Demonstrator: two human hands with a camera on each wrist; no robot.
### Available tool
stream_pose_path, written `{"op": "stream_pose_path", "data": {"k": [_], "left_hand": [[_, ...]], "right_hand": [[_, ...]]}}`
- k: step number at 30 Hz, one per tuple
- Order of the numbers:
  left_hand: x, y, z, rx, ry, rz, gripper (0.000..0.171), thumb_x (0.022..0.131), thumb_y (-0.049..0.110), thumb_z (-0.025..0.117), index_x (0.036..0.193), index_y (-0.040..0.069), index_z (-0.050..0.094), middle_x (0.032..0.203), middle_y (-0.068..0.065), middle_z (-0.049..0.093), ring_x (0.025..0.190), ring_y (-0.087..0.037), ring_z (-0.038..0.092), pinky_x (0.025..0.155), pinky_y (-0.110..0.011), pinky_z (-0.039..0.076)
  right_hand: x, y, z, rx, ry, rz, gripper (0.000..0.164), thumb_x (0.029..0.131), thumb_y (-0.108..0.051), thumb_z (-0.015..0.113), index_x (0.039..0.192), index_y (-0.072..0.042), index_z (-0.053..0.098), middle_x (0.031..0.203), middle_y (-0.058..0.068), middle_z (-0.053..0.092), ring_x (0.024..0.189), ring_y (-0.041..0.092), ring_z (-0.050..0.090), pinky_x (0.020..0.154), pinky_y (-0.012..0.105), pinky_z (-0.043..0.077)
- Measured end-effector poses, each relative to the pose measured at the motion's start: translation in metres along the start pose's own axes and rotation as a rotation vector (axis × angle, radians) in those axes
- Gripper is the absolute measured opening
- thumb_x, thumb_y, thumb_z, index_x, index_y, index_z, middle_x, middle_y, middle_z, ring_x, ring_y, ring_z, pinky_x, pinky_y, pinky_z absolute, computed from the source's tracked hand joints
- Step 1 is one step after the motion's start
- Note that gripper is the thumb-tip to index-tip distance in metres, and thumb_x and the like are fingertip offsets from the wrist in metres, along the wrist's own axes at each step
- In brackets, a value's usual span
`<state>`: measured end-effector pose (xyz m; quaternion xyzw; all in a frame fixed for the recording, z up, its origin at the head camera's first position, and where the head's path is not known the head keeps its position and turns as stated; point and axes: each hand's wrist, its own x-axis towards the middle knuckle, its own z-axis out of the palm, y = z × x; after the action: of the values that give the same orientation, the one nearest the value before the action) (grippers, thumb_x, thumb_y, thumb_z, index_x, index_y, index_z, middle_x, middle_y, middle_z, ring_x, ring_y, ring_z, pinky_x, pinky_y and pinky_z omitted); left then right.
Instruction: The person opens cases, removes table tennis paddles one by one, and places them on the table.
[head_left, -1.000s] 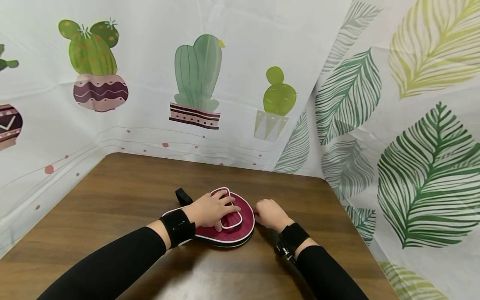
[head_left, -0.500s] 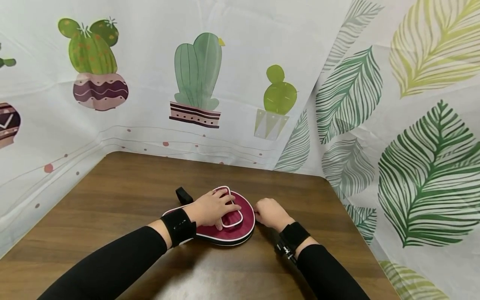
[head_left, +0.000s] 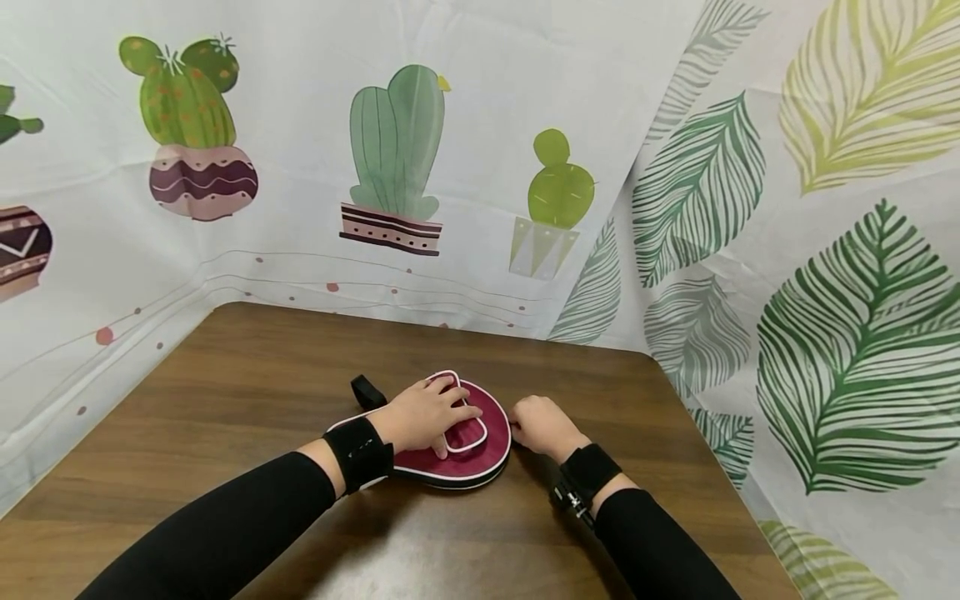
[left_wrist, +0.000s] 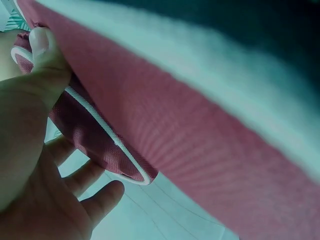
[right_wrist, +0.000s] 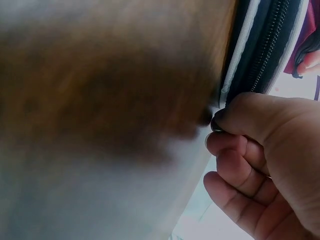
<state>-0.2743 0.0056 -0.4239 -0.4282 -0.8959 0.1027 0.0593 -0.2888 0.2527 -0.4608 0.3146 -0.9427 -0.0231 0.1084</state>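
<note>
A maroon table tennis bat case (head_left: pixel 497 432) with white piping lies flat on the table, its rounded end to the right. On its top is a raised small pocket (head_left: pixel 470 434). My left hand (head_left: pixel 423 415) lies over this pocket; in the left wrist view its thumb (left_wrist: pixel 44 47) and fingers grip it from opposite sides. At the rounded end, my right hand (head_left: pixel 545 427) has its fingers curled. The right wrist view shows thumb and forefinger pinching a small dark zip pull (right_wrist: pixel 217 123), mostly hidden, beside the black zip (right_wrist: pixel 270 47) along the case's side.
A black strap loop (head_left: pixel 367 392) sticks up from the far left side of the case. The brown wooden table (head_left: pixel 270 367) ends at a white cloth backdrop (head_left: pixel 300 167) printed with cacti and leaves.
</note>
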Motion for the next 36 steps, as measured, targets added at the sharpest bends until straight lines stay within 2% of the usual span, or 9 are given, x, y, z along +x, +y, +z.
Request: {"op": "stream_pose_path", "data": {"k": [4,10,18,24,27,31,36], "left_hand": [[0.000,0.002,0.000,-0.019,-0.008,-0.008,0.076,0.074,0.051,0.074,0.142,0.032,0.044,0.142,-0.002,0.045,0.133,-0.031,0.034,0.102,-0.049,0.038],[0.001,0.005,0.001,-0.078,-0.021,-0.034,0.075,0.074,0.046,0.076,0.141,0.031,0.045,0.142,-0.004,0.044,0.132,-0.032,0.032,0.089,-0.049,0.048],[0.005,0.009,-0.002,-0.098,-0.050,-0.073,0.076,0.074,0.044,0.077,0.141,0.028,0.045,0.143,-0.006,0.042,0.133,-0.035,0.032,0.086,-0.051,0.050],[0.007,0.015,-0.014,-0.109,-0.145,-0.094,0.075,0.078,0.042,0.075,0.143,0.023,0.043,0.148,-0.012,0.036,0.136,-0.045,0.027,0.095,-0.049,0.045],[0.009,0.018,-0.018,-0.101,-0.178,-0.117,0.075,0.078,0.044,0.074,0.144,0.025,0.042,0.150,-0.013,0.035,0.137,-0.045,0.026,0.094,-0.052,0.045],[0.008,0.020,-0.019,-0.075,-0.164,-0.131,0.074,0.076,0.046,0.074,0.142,0.027,0.045,0.147,-0.012,0.040,0.134,-0.043,0.031,0.087,-0.052,0.049],[0.007,0.021,-0.018,0.002,-0.113,-0.107,0.073,0.075,0.050,0.075,0.140,0.028,0.048,0.140,-0.010,0.048,0.126,-0.039,0.041,0.088,-0.051,0.048]], "right_hand": [[-0.001,-0.001,0.000,0.011,-0.020,0.010,0.023,0.079,-0.011,0.066,0.060,-0.020,0.059,0.059,-0.011,0.053,0.058,0.009,0.050,0.058,0.031,0.045],[-0.001,0.001,0.003,0.007,-0.019,0.029,0.026,0.079,-0.012,0.066,0.057,-0.022,0.056,0.058,-0.012,0.052,0.058,0.008,0.051,0.058,0.030,0.045],[-0.002,0.002,0.002,0.018,-0.013,0.013,0.027,0.079,-0.011,0.065,0.058,-0.023,0.055,0.057,-0.013,0.050,0.056,0.007,0.048,0.057,0.028,0.044],[-0.001,0.003,0.004,0.011,-0.021,0.030,0.028,0.079,-0.012,0.065,0.057,-0.024,0.054,0.056,-0.013,0.049,0.056,0.007,0.047,0.057,0.028,0.043],[-0.001,0.003,0.004,0.009,-0.012,0.028,0.027,0.079,-0.013,0.065,0.056,-0.024,0.054,0.057,-0.013,0.050,0.056,0.007,0.049,0.057,0.029,0.044],[0.000,0.002,0.003,0.018,0.000,0.018,0.027,0.079,-0.013,0.065,0.057,-0.023,0.055,0.057,-0.012,0.051,0.056,0.008,0.050,0.058,0.029,0.045],[-0.001,0.003,0.004,0.018,0.008,0.021,0.029,0.080,-0.013,0.066,0.056,-0.022,0.053,0.056,-0.011,0.049,0.055,0.007,0.048,0.057,0.028,0.043]]}}
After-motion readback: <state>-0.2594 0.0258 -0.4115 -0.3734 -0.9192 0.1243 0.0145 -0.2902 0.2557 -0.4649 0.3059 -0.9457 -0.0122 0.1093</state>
